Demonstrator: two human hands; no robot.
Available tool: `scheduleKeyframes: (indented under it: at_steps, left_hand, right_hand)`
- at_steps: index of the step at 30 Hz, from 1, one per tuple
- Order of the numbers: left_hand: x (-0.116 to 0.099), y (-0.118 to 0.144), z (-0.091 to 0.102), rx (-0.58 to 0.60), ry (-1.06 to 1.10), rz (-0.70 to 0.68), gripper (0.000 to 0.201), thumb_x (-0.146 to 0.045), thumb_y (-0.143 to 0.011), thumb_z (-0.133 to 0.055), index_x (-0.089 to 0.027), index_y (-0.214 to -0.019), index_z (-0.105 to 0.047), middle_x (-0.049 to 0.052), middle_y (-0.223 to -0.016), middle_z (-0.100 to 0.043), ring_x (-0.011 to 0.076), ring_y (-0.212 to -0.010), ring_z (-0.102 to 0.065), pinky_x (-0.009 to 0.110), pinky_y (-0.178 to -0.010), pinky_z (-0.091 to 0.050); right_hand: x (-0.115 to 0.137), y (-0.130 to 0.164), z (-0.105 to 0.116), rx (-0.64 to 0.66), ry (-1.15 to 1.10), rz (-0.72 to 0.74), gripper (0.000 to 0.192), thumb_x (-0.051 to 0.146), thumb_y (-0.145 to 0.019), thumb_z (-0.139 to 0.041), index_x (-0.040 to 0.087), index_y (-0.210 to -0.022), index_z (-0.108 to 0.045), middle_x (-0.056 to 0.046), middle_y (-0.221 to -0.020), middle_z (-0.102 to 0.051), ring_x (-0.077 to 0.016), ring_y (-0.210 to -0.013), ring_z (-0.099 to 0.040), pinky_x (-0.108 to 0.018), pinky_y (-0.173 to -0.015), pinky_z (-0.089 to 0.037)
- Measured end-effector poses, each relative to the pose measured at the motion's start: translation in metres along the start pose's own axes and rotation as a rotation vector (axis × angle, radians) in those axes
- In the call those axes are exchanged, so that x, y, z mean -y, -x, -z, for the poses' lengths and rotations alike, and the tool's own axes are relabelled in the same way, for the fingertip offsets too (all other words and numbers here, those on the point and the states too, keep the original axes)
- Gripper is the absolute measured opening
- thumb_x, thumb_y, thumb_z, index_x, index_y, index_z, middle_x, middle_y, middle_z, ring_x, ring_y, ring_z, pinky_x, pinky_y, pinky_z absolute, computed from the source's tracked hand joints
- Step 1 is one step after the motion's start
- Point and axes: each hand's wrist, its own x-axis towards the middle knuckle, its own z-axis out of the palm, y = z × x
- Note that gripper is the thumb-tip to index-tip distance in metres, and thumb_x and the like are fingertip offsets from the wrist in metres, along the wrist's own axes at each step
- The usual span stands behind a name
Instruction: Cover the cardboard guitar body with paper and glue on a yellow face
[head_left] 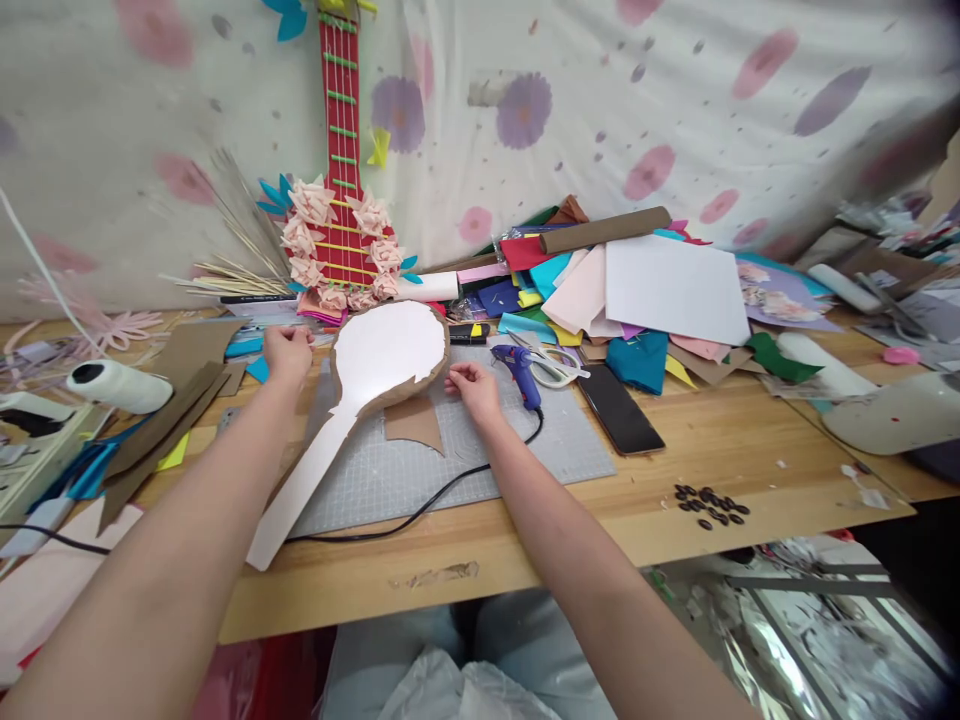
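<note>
Centrally, a guitar-shaped cardboard piece with a white face and ragged brown rim lies on a grey cutting mat, its round body away from the wearer and its neck slanting down to the near left, past the mat. That angle seems to leave both sides of the body within reach.

The person's left hand is raised just left of the body, fingers curled in toward the thumb. The right hand is just beside the right rim, fingertips drawn loosely together. Whether either pinches something small, or the right one touches the rim, is unclear.

Past the right hand, a blue glue gun rests on the mat, probably put there to be handy; its black cable trails left and appears to pass beneath the neck. White-handled scissors lie beside it, then a dark phone. A brown cardboard scrap lies near the body. The mat presumably shields the wooden tabletop.

Behind, a red model guitar trimmed with pink paper flowers stands upright, perhaps propped against the flowered curtain. Coloured paper is heaped at the back right, seemingly pushed aside to free working room.
</note>
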Motion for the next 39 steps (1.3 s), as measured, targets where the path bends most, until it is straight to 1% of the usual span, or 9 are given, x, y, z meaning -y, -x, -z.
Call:
scheduleKeyframes:
  at_steps: [4, 9, 16, 21, 25, 27, 31, 34, 39]
  left_hand:
    - [-0.011, 0.019, 0.011, -0.091, 0.120, 0.075, 0.022, -0.022, -0.082, -0.048, -0.011, -0.100, -0.042, 0.006, -0.091, -0.061, 0.0081, -0.068, -0.054, 0.021, -0.064, -0.045]
    - [-0.020, 0.051, 0.023, 0.059, 0.239, 0.051, 0.015, -0.022, -0.066, -0.062, -0.016, -0.080, -0.061, -0.001, -0.065, -0.060, 0.0119, -0.058, -0.054, 0.025, -0.062, -0.046]
    - [-0.013, 0.080, 0.043, 0.164, -0.098, 0.066, 0.016, -0.036, -0.068, -0.061, -0.020, -0.068, -0.064, 0.000, -0.058, -0.060, 0.0170, -0.059, -0.056, 0.028, -0.059, -0.041]
    - [-0.011, 0.102, 0.046, 0.085, -0.318, -0.029, 0.023, -0.042, -0.072, -0.059, -0.021, -0.064, -0.054, 0.003, -0.076, -0.063, 0.0198, -0.073, -0.059, 0.028, -0.062, -0.040]
    - [-0.008, 0.115, 0.044, 0.095, -0.374, -0.098, 0.028, -0.042, -0.083, -0.043, -0.021, -0.069, -0.056, 0.007, -0.082, -0.063, 0.0228, -0.082, -0.059, 0.030, -0.066, -0.039]
    - [-0.008, 0.117, 0.047, 0.109, -0.366, -0.097, 0.032, -0.040, -0.087, -0.035, -0.020, -0.074, -0.058, 0.008, -0.082, -0.064, 0.0244, -0.082, -0.059, 0.031, -0.067, -0.039]
    - [-0.014, 0.114, 0.056, 0.096, -0.337, -0.002, 0.036, -0.037, -0.090, -0.029, -0.019, -0.073, -0.056, 0.010, -0.076, -0.063, 0.0254, -0.079, -0.059, 0.031, -0.065, -0.038]
    - [-0.022, 0.118, 0.054, 0.104, -0.305, 0.008, 0.028, -0.032, -0.089, -0.034, -0.019, -0.073, -0.053, 0.009, -0.078, -0.062, 0.0241, -0.080, -0.058, 0.031, -0.067, -0.039]
    - [-0.047, 0.144, 0.022, 0.187, -0.170, -0.287, 0.014, -0.017, -0.084, -0.041, -0.019, -0.082, -0.055, 0.007, -0.091, -0.060, 0.0200, -0.092, -0.055, 0.031, -0.081, -0.041]
  right_hand:
    - [0.004, 0.002, 0.002, 0.051, 0.036, -0.059, 0.003, 0.015, -0.072, -0.058, 0.017, -0.071, -0.055, 0.003, -0.059, -0.058, -0.0077, -0.050, -0.056, -0.021, -0.051, -0.048]
    - [0.010, 0.005, 0.006, 0.076, 0.431, 0.025, 0.020, 0.029, -0.081, -0.051, 0.019, -0.064, -0.048, 0.005, -0.050, -0.051, -0.0088, -0.041, -0.044, -0.022, -0.044, -0.035]
    - [0.024, 0.013, 0.009, 0.119, 0.717, 0.218, 0.036, 0.036, -0.085, -0.043, 0.021, -0.053, -0.036, 0.005, -0.047, -0.043, -0.0106, -0.047, -0.040, -0.024, -0.050, -0.027]
    - [0.021, 0.030, 0.018, 0.208, 0.674, 0.195, 0.023, 0.031, -0.076, -0.054, 0.020, -0.058, -0.044, 0.007, -0.046, -0.046, -0.0089, -0.043, -0.042, -0.021, -0.045, -0.030]
    - [0.014, 0.037, 0.028, 0.248, 0.544, 0.032, 0.013, 0.027, -0.071, -0.059, 0.019, -0.065, -0.050, 0.006, -0.049, -0.050, -0.0082, -0.039, -0.046, -0.020, -0.041, -0.036]
    - [0.012, 0.037, 0.031, 0.246, 0.529, -0.021, 0.016, 0.029, -0.073, -0.057, 0.018, -0.064, -0.050, 0.005, -0.049, -0.051, -0.0076, -0.037, -0.045, -0.020, -0.038, -0.035]
    - [0.009, 0.035, 0.034, 0.172, 0.622, 0.072, 0.032, 0.039, -0.080, -0.048, 0.019, -0.055, -0.046, 0.006, -0.040, -0.041, -0.0060, -0.032, -0.035, -0.019, -0.035, -0.027]
    - [0.009, 0.035, 0.035, 0.184, 0.496, 0.022, 0.037, 0.047, -0.078, -0.049, 0.019, -0.054, -0.044, 0.007, -0.038, -0.037, -0.0060, -0.032, -0.033, -0.020, -0.034, -0.027]
    - [0.010, 0.039, 0.037, 0.303, 0.128, -0.071, 0.032, 0.042, -0.061, -0.070, 0.017, -0.066, -0.051, 0.004, -0.056, -0.055, -0.0071, -0.048, -0.051, -0.022, -0.050, -0.047]
